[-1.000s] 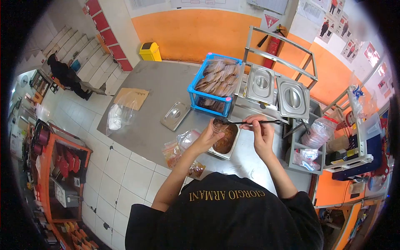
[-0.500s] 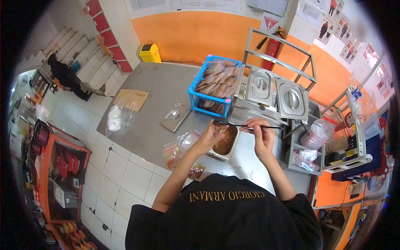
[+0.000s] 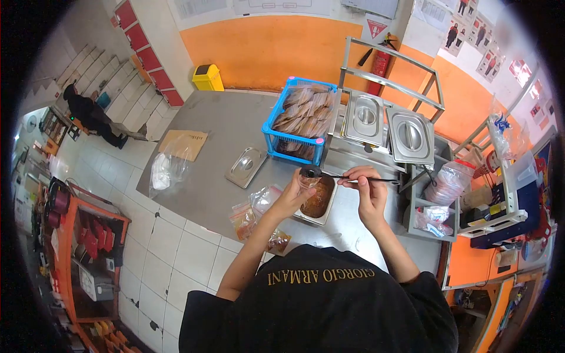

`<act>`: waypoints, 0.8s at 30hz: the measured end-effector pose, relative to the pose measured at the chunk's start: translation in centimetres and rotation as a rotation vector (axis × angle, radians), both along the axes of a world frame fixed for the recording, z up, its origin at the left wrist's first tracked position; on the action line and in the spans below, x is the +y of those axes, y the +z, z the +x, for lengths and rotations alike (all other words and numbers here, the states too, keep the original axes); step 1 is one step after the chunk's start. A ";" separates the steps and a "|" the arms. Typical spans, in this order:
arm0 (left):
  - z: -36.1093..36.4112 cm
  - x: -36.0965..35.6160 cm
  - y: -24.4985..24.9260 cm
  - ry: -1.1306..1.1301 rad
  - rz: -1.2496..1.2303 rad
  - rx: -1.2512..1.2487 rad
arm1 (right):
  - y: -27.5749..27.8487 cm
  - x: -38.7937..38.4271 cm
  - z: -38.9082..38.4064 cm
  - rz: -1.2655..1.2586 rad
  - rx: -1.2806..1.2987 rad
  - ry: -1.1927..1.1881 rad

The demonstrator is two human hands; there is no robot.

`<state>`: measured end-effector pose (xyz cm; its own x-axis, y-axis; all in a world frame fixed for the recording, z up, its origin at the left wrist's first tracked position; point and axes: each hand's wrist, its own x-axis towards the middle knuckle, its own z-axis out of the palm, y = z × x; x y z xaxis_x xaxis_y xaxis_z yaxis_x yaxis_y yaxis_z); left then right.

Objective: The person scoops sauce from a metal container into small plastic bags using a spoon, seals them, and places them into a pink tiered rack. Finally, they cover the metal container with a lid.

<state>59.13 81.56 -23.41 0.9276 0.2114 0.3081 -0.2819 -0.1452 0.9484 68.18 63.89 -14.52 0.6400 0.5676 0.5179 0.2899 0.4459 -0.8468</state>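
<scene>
My left hand [image 3: 291,197] is closed around a small clear plastic cup [image 3: 307,182], held over the left edge of a steel food pan. Brown sauce [image 3: 318,200] fills part of that pan [image 3: 322,220]. In my right hand [image 3: 365,189] is the long handle of a black ladle [image 3: 311,171], pinched between the fingers. The ladle's bowl is right at the mouth of the cup. Clear bags of reddish-brown food [image 3: 243,219] lie beside my left forearm. A loose steel lid [image 3: 246,167] rests on the table past my left hand.
A blue crate [image 3: 294,144] packed with flat bagged items stands behind the pan. Lidded steel pans [image 3: 410,136] sit in a rack to the right, near a grey bin [image 3: 434,231] of bagged goods. Brown paper [image 3: 183,143] and a plastic bag [image 3: 165,170] lie left. A person [image 3: 91,112] stands near the stairs.
My hands keep nearly the same pose, with the ladle still at the cup. The camera view has shifted slightly. The person by the stairs has changed posture a little.
</scene>
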 end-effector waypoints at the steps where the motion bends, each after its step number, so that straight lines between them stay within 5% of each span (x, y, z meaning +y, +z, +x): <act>1: 0.0 -0.1 0.1 -0.014 -0.023 0.014 | -0.1 0.1 0.0 -0.001 0.000 0.000; 6: -0.1 0.0 -1.0 0.024 0.044 0.090 | -1.6 0.6 0.7 0.049 0.376 -0.146; 12: -0.8 0.9 -2.2 0.090 -0.185 -0.088 | -6.2 -0.1 2.4 0.140 0.612 -0.256; 14: -1.5 1.3 -1.8 0.188 -0.900 -0.118 | -9.0 -0.8 2.8 -0.167 0.507 -0.181; 16: -2.0 1.7 -1.0 0.069 -1.027 -0.210 | -11.3 -1.1 3.1 -0.597 0.331 -0.151; 17: -2.2 1.7 -0.5 -0.056 -1.155 -0.301 | -11.9 -1.6 2.5 -0.732 0.049 -0.261; 19: -2.5 0.9 1.4 0.030 -1.095 -0.221 | -10.3 -1.2 0.5 -0.773 -0.560 -0.559; 21: -2.5 0.2 3.8 0.106 -1.029 -0.143 | -6.3 -0.2 -0.7 -0.674 -0.546 -0.522; 24: -2.6 -0.7 6.9 -0.099 -0.745 -0.125 | -1.4 0.9 -2.1 -0.502 -0.347 -0.301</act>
